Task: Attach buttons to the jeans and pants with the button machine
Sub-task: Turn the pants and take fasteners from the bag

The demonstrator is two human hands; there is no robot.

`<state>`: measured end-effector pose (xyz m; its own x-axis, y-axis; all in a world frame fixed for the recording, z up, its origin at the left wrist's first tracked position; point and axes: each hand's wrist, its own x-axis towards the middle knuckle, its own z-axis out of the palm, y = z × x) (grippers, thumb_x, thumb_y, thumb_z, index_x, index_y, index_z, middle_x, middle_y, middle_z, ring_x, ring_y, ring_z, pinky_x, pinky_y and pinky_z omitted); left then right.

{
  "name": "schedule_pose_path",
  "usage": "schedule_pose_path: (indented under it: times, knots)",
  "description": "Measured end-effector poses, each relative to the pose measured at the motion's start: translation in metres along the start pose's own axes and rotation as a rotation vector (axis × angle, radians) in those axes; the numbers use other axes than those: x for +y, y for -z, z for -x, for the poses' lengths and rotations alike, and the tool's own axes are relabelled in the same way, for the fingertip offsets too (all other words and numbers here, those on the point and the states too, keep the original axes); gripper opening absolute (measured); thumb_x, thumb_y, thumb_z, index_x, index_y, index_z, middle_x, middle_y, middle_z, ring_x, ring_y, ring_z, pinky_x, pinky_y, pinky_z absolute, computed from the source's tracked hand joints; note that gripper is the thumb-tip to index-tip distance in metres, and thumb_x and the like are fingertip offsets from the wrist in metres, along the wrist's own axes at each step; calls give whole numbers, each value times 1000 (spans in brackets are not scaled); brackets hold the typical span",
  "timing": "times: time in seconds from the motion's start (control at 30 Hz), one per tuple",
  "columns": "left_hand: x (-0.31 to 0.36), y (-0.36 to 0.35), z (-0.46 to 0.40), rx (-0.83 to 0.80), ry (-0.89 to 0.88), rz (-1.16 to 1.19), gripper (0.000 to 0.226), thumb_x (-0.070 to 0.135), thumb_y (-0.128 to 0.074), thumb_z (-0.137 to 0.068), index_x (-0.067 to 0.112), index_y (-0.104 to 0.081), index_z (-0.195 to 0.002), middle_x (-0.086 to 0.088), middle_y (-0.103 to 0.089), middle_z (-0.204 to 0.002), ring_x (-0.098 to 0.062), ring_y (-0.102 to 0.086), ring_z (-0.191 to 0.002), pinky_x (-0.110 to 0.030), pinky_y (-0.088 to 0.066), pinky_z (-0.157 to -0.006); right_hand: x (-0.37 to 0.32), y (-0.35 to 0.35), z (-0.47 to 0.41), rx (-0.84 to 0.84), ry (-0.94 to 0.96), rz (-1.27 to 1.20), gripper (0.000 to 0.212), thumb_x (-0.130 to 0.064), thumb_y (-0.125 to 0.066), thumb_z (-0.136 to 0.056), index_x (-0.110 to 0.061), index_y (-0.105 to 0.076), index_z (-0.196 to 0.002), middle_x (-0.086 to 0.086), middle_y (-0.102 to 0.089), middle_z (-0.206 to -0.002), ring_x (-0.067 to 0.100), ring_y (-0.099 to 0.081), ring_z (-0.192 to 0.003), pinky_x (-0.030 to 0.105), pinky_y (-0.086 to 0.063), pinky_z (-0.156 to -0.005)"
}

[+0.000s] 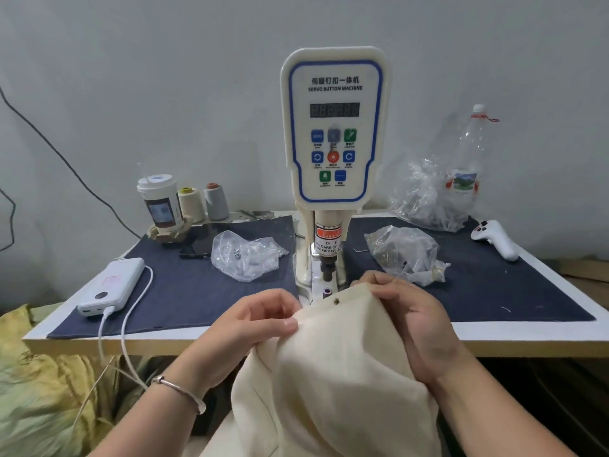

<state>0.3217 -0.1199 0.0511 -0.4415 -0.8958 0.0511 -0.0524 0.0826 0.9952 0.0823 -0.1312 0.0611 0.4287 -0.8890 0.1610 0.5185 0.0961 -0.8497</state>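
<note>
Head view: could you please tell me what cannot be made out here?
- Display on the machine: digits blurred, unreadable.
- Right hand: fingertips hidden behind the cloth edge.
- Button on the cloth: too small to tell its type.
- Bags: contents blurred by crinkled plastic.
- Cloth: lower part cut off by the bottom edge.

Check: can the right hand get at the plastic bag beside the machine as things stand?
Probably yes. The bag lies just beyond the right hand with nothing between, but that hand grips the cream fabric and must let go first.
</note>
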Motion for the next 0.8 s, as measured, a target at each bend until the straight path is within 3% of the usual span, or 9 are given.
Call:
schedule_pose_path:
  times: [0.1,0.17,0.23,0.33,0.53,0.6,0.63,0.7,0.8]
  knots:
    - [-2,7,26,-47,122,-154,56,42,-78,-73,23,-62,-123,-5,-68,-121,-21,-63,-113,-36,-45,-99,-17,-22,12,-155,-27,-47,21,-13,-42,-81,-10,-56,-65,5,-52,-67,18,-51,-61,31,-38,-63]
    - [-8,4,42,-145,212,-273,64,42,-82,-70,31,-61,-128,4,-67,-128,-15,-61,-122,-38,-45,-105,-27,-33,20,-236,-56,-87,14,-10,-41,-77,-9,-46,-64,4,-44,-65,19,-45,-58,31,-35,-59]
    - [-19,-4,54,-189,280,-497,59,40,-88,-67,36,-65,-121,14,-70,-120,-5,-65,-113,-34,-51,-100,-32,-42,26,-280,-56,-94,12,-5,-39,-71,-11,-34,-63,4,-34,-62,18,-35,-54,30,-30,-54]
    - [-28,-14,69,-91,324,-599,37,27,-88,-67,29,-73,-102,10,-76,-101,-7,-71,-96,-39,-57,-91,-40,-47,34,-292,-9,61,24,0,-50,-65,-12,-29,-63,5,-29,-60,17,-29,-52,26,-29,-49]
    - [29,6,106,284,68,-652,21,3,-79,-75,20,-72,-86,2,-73,-84,-13,-67,-78,-36,-54,-75,-58,-45,48,-136,-39,794,40,-9,-76,-61,-17,-36,-64,1,-42,-63,12,-38,-53,22,-36,-53]
    - [57,6,115,348,-51,-647,19,4,-74,-77,21,-66,-81,2,-67,-74,-14,-60,-68,-34,-48,-65,-57,-54,51,-181,-108,990,44,-27,-86,-60,-16,-48,-77,-4,-56,-73,9,-51,-64,22,-44,-63]
    - [70,3,117,360,-113,-652,19,5,-71,-76,22,-64,-79,4,-63,-70,-13,-54,-64,-32,-44,-62,-54,-62,53,-223,-167,1094,51,-42,-89,-58,-24,-55,-92,-12,-62,-86,3,-58,-75,19,-46,-69]
    - [93,-9,118,382,-240,-724,16,9,-67,-74,23,-61,-79,7,-56,-66,-14,-45,-63,-30,-37,-60,-40,-85,55,-337,-224,1223,78,-62,-85,-53,-48,-48,-120,-25,-60,-113,-10,-55,-104,17,-47,-82]
    - [119,-25,122,416,-390,-780,12,13,-64,-72,19,-59,-82,2,-52,-67,-16,-40,-65,-31,-34,-60,-12,-120,53,-404,-67,1245,65,-50,-84,-60,-50,-49,-116,-26,-60,-110,-8,-57,-104,17,-50,-83]
